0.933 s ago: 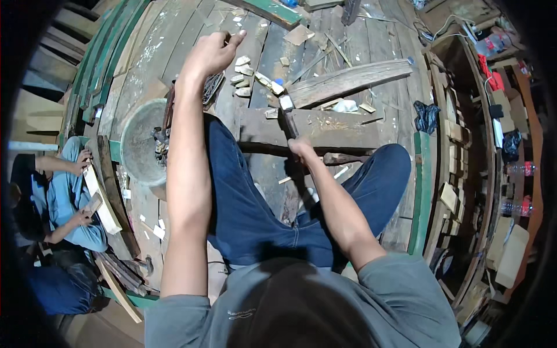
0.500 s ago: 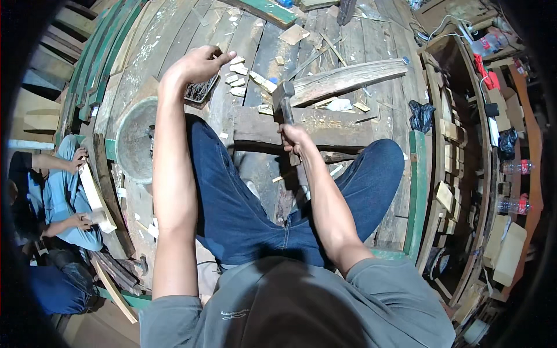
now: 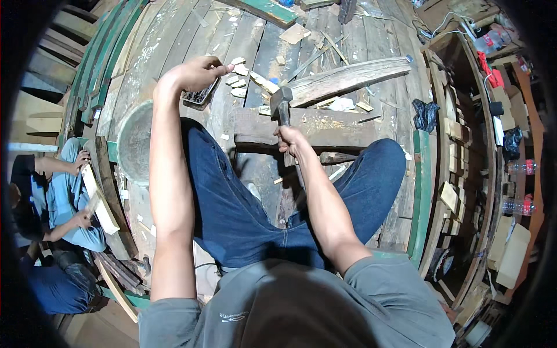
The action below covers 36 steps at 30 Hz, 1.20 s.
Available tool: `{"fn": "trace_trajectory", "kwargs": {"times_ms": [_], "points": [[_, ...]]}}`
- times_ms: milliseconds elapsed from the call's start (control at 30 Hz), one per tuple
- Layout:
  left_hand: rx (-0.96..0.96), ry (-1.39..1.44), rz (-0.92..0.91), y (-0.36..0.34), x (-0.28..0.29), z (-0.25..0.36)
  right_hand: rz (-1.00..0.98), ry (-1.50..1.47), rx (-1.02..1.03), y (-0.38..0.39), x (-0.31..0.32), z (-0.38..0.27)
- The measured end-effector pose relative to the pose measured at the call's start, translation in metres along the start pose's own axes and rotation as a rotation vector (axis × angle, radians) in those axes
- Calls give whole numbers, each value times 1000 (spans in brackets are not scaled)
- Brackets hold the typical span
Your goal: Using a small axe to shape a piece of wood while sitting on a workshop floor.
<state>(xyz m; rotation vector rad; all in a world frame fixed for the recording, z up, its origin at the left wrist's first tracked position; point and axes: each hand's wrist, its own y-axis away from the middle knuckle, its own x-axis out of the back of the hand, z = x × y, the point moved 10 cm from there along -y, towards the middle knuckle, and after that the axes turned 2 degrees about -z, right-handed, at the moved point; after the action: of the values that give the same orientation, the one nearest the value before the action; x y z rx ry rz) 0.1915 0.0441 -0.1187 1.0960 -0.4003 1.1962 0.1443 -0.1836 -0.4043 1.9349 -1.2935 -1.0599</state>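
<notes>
Here, on a plank floor (image 3: pixel 168 40) strewn with scraps (image 3: pixel 295 33), a seated person's right hand (image 3: pixel 291 140) is wrapped around the handle of a hammer (image 3: pixel 281 97). The tool's dark head shows at the far edge of a thick wooden block (image 3: pixel 336 126) set crosswise between the knees (image 3: pixel 387 152), by the near end of a long weathered timber (image 3: pixel 348 83); whether it touches either cannot be told. The left hand (image 3: pixel 196 74) hangs bent at the wrist, near small wood pieces (image 3: pixel 238 81) and a tray (image 3: pixel 194 105) of dark bits (image 3: pixel 201 96), fingers loosely curled; its palm is hidden, so whether it holds anything cannot be told. A grey basin (image 3: pixel 130 145) stands at far left. Working the hammer well from this seat would likely call for a firm but relaxed grip, the face landing flat, and knees and left hand clear of its path. Holding lower on the handle should add force; nearer the head, control.
</notes>
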Motion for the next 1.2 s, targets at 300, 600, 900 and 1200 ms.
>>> {"fn": "trace_trajectory", "kwargs": {"times_ms": [300, 600, 900, 1200], "points": [[12, -84, -11, 5, -3, 17, 8, -40, -74, 5, -3, -1], [-89, -68, 70, 1, -3, 29, -59, 148, -69, -5, -7, 2], [11, -80, -21, -4, -10, 15, -85, 116, -109, 0, -16, -5], [-104, 46, 29, 16, 12, 38, -39, 147, -67, -19, -6, -6]]}}
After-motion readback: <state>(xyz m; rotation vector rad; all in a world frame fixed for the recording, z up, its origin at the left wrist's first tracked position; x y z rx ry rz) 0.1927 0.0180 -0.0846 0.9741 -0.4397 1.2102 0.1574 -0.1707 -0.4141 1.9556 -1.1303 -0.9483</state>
